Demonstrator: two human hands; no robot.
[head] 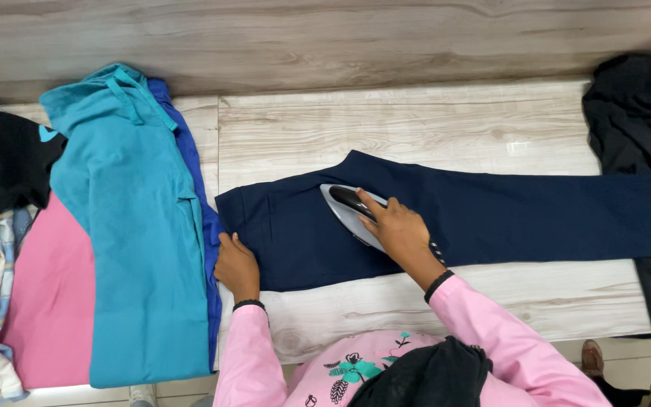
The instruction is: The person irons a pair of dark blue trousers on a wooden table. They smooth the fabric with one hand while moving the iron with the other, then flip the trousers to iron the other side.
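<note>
Head view: right hand (399, 232) gripping iron (349, 213) on navy trousers (491, 215), apparently flat.

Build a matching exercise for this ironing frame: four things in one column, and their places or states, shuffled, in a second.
Things:
1. iron
2. left hand
3. teal garment
4. navy trousers

Places or states:
A. laid flat, legs stretching to the right across the wooden board
B. folded on the pile at the left
C. gripped by the right hand, resting on the trousers near the waist
D. pressing down the waistband edge of the trousers

Pairs: 1-C, 2-D, 3-B, 4-A
</note>
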